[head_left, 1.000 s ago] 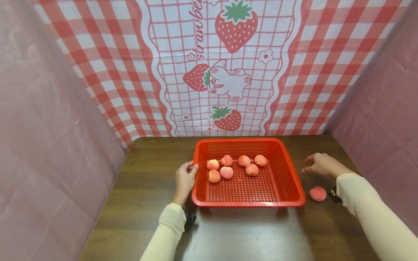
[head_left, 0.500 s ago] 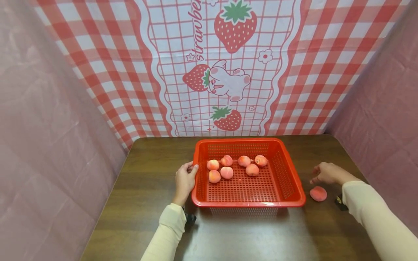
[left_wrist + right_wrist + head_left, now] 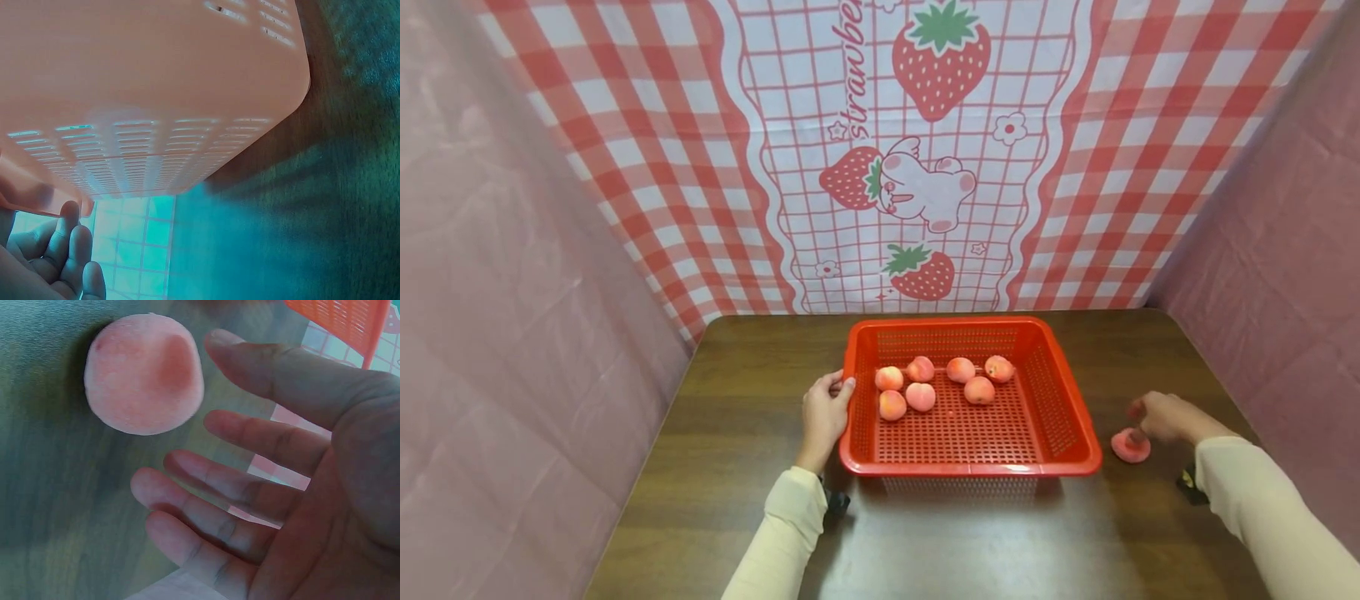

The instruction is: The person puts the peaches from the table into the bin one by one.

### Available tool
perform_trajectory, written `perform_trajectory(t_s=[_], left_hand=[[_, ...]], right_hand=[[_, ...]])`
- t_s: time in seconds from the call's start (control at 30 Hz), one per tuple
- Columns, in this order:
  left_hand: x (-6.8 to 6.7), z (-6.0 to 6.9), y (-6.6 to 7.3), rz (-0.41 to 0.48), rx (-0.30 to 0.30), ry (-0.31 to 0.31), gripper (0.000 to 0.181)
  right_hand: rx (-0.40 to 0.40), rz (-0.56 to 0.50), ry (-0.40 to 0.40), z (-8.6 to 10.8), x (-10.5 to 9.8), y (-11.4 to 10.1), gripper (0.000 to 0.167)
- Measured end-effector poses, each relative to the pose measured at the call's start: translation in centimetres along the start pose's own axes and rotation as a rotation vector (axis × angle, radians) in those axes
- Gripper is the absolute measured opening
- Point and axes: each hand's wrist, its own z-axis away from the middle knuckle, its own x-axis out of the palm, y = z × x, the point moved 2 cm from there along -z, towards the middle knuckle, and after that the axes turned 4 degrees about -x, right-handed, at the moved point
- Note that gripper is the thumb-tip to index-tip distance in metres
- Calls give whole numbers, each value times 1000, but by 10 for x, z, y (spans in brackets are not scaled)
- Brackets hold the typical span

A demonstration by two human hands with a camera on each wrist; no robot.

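A red plastic basket point(image 3: 955, 469) with perforated sides stands on the table. My left hand point(image 3: 825, 419) holds its left rim, thumb on top and the other fingers beneath, as the left wrist view shows. Inside the basket lie several peaches, among them one at the left point(image 3: 892, 405) and one right of the middle point(image 3: 979, 391). A single peach point(image 3: 144, 375) rests on the table to the right of the basket. Just above it hovers my right hand point(image 3: 1172, 418), which partly covers it in the head view. Its fingers are spread and slightly bent, apart from the peach in the right wrist view.
The brown wooden table point(image 3: 737, 467) reaches back to a checked strawberry cloth point(image 3: 925, 167). Pink cloth hangs at the left point(image 3: 535, 333) and right point(image 3: 1262, 275) sides. A small dark wrist device point(image 3: 1192, 485) sits by the right sleeve.
My right hand has moved toward me and a little to the right, down to the lone peach. The left hand, basket and peaches stay where they were.
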Motion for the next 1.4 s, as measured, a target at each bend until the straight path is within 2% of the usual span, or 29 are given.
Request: perform_trajectory(t_s=[0.17, 0.6, 0.93, 1.07, 1.27, 1.4], left_hand=[[-1, 1, 2, 6, -3, -10, 31], [-1, 1, 2, 2, 2, 3, 31], [1, 0, 1, -12, -7, -5, 30], [1, 1, 0, -6, 3, 2, 30], [1, 0, 0, 10, 14, 10, 30], [1, 0, -1, 7, 6, 7, 30]], right_hand=[[26, -49, 0, 3, 7, 3, 46], [29, -91, 29, 6, 20, 6, 45], [20, -56, 65, 5, 18, 1, 40], [31, -31, 54, 4, 17, -1, 40], [75, -75, 13, 4, 19, -2, 43], [75, -69, 24, 5, 19, -5, 43]])
